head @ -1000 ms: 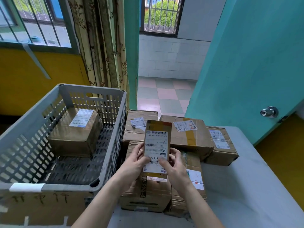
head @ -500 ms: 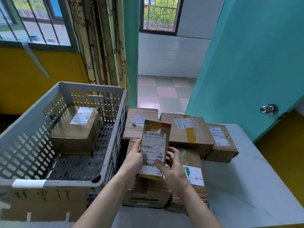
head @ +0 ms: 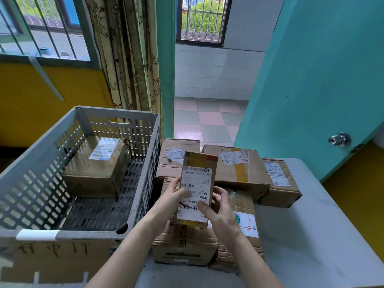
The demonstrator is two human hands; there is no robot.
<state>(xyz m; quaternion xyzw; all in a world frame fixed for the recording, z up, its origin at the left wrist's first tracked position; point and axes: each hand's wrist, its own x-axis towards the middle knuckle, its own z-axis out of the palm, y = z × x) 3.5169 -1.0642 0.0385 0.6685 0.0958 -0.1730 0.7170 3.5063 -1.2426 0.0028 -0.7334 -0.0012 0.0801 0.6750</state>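
The small parcel [head: 197, 183] is gripped upright between the left hand [head: 171, 199] and right hand [head: 221, 214], above the stacked boxes [head: 234, 175]. Thumbs should be kept off its label while it is read; the parcel is then best lowered flat into the crate [head: 116, 112] at nine o'clock.

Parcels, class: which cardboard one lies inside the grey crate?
The labelled parcel alone inside the grey crate. The others are stacked on the table beside it, except the small parcel gripped by the left hand and right hand.
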